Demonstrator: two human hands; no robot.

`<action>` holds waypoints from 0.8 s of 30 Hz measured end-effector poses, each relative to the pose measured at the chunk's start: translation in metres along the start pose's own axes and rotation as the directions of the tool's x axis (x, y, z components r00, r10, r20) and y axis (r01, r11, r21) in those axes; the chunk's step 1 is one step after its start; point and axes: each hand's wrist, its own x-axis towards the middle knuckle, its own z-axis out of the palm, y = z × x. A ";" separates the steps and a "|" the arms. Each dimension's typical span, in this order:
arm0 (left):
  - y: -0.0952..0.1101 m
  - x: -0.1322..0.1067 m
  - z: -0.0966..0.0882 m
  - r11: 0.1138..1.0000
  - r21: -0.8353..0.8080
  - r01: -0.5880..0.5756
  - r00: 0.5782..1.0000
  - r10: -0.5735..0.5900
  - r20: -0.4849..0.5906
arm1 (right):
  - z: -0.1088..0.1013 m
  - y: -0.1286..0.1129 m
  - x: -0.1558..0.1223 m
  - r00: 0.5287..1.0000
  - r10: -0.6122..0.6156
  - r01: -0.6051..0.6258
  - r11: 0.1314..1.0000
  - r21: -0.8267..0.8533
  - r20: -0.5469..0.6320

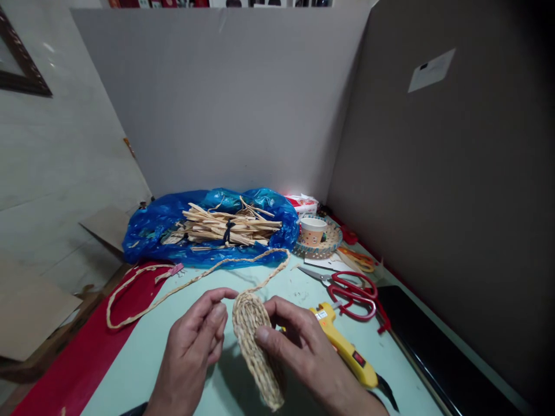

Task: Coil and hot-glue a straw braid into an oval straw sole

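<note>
My right hand (pixel 303 346) grips an oval coil of braided straw (pixel 255 346), thumb pressed on its face, holding it on edge above the pale green table (pixel 147 352). My left hand (pixel 195 341) is beside the coil's left rim, fingers curled, with the fingertips meeting near the top of the coil. A long braided straw cord (pixel 191 282) runs from the coil's top out across the table and loops back to the left over a red cloth (pixel 87 352).
A blue plastic bag (pixel 151 231) with a tied bundle of straw strips (pixel 225 226) lies at the back. A paper cup (pixel 313 230) sits on a woven mat (pixel 325 245). Red scissors (pixel 351 292), a yellow glue gun (pixel 347 349) and a black slab (pixel 433 352) lie at right. Grey boards wall the table.
</note>
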 end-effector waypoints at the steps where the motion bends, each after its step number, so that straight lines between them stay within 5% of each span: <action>1: 0.000 0.001 -0.001 1.000 0.003 0.013 1.000 -0.013 0.016 | 0.000 0.000 0.000 1.000 0.005 -0.005 1.000 -0.011 -0.004; 5: 0.004 0.005 -0.009 0.984 0.167 -0.063 0.994 0.047 0.095 | 0.001 0.001 -0.002 1.000 0.022 -0.023 0.996 -0.086 -0.011; 10: 0.011 0.009 -0.022 0.857 0.454 -0.246 0.966 0.253 0.045 | 0.000 -0.002 -0.005 0.999 0.042 -0.042 0.979 -0.201 0.000; 14: 0.011 0.011 -0.023 0.867 0.428 -0.256 0.957 0.290 -0.017 | -0.001 -0.004 -0.007 1.000 0.019 -0.021 0.950 -0.312 -0.009; 24: 0.019 0.015 -0.023 0.871 0.440 -0.219 0.974 0.224 0.042 | 0.000 -0.002 -0.003 0.999 0.018 -0.007 0.946 -0.325 0.030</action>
